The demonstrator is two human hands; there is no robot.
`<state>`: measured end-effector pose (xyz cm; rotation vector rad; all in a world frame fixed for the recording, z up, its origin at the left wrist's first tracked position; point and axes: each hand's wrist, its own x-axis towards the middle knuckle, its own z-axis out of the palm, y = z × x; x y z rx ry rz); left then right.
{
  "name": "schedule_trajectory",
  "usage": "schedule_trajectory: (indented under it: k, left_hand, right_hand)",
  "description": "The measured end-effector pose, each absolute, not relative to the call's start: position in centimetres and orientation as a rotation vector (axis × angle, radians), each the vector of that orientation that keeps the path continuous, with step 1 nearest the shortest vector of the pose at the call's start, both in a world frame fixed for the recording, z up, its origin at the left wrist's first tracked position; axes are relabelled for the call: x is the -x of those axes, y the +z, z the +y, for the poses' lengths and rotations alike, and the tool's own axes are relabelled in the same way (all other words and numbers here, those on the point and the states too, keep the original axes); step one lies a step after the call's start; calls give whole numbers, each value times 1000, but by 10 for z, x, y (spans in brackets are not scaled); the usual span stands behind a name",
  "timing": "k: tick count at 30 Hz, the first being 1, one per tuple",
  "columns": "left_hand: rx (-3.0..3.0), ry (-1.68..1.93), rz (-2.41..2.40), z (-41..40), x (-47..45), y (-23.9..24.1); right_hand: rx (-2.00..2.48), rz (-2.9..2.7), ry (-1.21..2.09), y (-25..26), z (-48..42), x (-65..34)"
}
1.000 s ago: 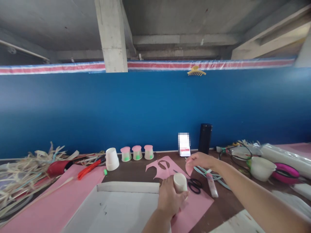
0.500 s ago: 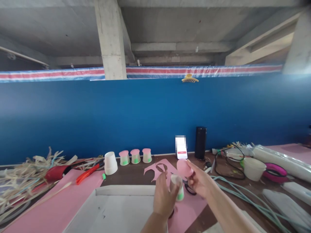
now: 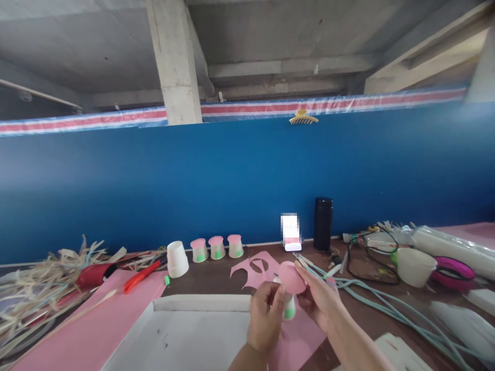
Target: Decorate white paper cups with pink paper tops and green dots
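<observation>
- While the right hand (image 3: 319,299) pinches a pink disc (image 3: 293,280) by its right edge, the left hand (image 3: 266,314) has thumb and fingertips drawn together at the disc's left edge; whether they pinch disc or cup, I cannot tell.
- Just behind and below the disc, between both hands, is a pale cup (image 3: 289,309) with a green mark; the disc hides much of its upper part, so contact between the two is unclear.
- Under the grip lies a pink sheet (image 3: 296,342), with rounded cut-outs at its far end.
- Left of the grip, near the left wrist, is a white tray (image 3: 203,302).
- Beyond the grip to the left, three cups (image 3: 217,251) with pink tops stand in a row, beside taller white cups (image 3: 177,260).
- Straight beyond the grip, a lit phone (image 3: 291,239) leans upright; right of it stands a black bottle (image 3: 323,224).
- Right of the grip run pale blue cords (image 3: 359,288); well apart, farther right, sits a white bowl (image 3: 415,266).
</observation>
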<state>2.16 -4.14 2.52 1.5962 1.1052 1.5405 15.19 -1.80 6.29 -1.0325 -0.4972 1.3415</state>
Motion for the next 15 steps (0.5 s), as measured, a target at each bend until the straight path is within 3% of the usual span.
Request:
schedule_trajectory:
  k: [8,15]
  left_hand:
    - [-1400,1501,1000,-38,-27,23]
    - [-1220,1557,1067,-30,-16,24]
  right_hand:
    - [1027,-613,1376,67,-25,-149]
    - [1171,-727,1189,70,-21,-161]
